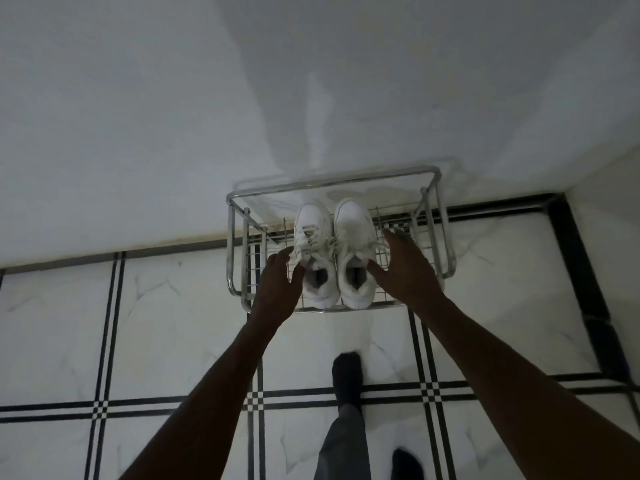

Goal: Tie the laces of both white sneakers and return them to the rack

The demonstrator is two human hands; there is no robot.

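Two white sneakers stand side by side on a chrome wire rack (pixel 239 202) against the wall, toes toward the wall. The left sneaker (pixel 313 223) and the right sneaker (pixel 355 226) both show loose-looking laces across their tongues. My left hand (pixel 277 285) reaches in at the left sneaker's outer side, its fingers spread, its thumb touching the collar. My right hand (pixel 403 268) is spread at the right sneaker's outer side, thumb at the collar. Neither hand has closed around a shoe.
The rack stands on a white marble-look tiled floor (pixel 166 306) with black stripe borders, close to a white wall (pixel 242 98). My feet in dark socks (pixel 348 375) stand just in front of the rack. A wall corner lies to the right.
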